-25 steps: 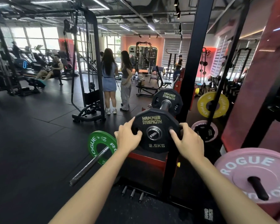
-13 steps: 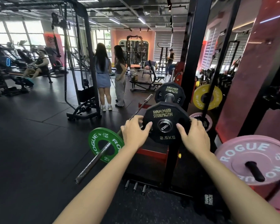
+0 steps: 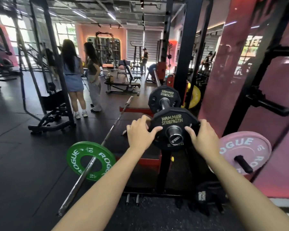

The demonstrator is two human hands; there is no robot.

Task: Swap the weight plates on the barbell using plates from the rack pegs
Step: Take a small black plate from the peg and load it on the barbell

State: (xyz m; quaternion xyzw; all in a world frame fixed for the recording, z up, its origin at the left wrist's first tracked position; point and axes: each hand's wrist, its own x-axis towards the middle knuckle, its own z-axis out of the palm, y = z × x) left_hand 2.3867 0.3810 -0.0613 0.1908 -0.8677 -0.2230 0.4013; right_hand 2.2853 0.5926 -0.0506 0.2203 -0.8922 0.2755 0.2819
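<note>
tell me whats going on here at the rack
A person grips the near black Hammer Strength plate on a rack peg, left hand and right hand on opposite edges. A second black plate sits behind. The barbell lies on the floor carrying a green Rogue plate.

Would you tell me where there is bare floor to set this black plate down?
Bare mat lies left of the green plate and barbell, toward the cable machine. It is crowded around the black plate that both hands grip: rack upright, pink plate.
</note>
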